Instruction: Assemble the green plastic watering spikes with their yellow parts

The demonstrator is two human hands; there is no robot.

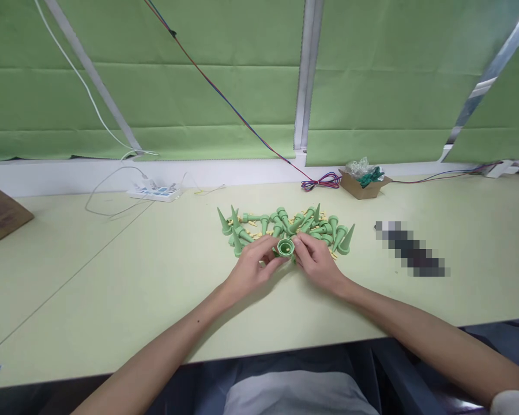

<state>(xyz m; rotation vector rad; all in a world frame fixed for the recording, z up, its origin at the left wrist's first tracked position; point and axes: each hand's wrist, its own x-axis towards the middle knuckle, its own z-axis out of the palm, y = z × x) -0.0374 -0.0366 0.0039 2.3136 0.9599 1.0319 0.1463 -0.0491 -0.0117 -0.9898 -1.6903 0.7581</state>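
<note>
A green plastic watering spike (286, 248) is held over the table with its round hollow end facing me, and something small and pale shows inside it. My left hand (255, 264) is closed around its left side, thumb below and fingers above. From the right, my right hand (316, 260) pinches at the rim; whether a small part is also between those fingertips is hidden. Just beyond both hands lies a loose pile of green cone-shaped spikes (345, 241), some standing point up, others on their sides. Small yellow plastic pieces (254, 235) are scattered among them.
A small cardboard box (363, 189) with clear and green plastic stands at the back, beside a coiled red-and-blue cable (322, 182). A white power strip (154, 192) lies back left. A brown object (2, 216) is at far left, and a blurred dark item (410, 251) at right.
</note>
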